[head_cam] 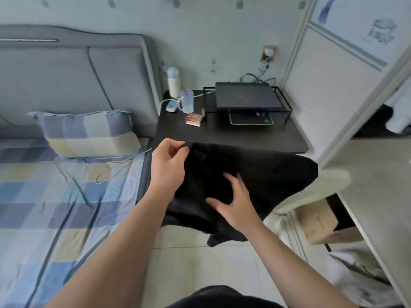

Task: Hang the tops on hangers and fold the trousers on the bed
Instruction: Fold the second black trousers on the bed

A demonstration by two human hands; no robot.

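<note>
A black garment (271, 174) hangs in the air in front of me, over the floor between the bed and the dark desk. My left hand (166, 165) pinches its top edge near a corner. My right hand (231, 203) lies lower on the cloth with its fingers spread and straight, touching the fabric. I cannot tell whether the garment is a top or trousers. The bed (55, 207) with a blue, yellow and grey checked sheet is at the left. No hanger is in view.
A checked pillow (89, 134) leans at the grey headboard (66, 70). The dark desk (244, 134) holds a monitor (246, 96) on a wire stand, bottles and a small red box. A cardboard box (320, 223) and white cloth sit at the right by a pale counter.
</note>
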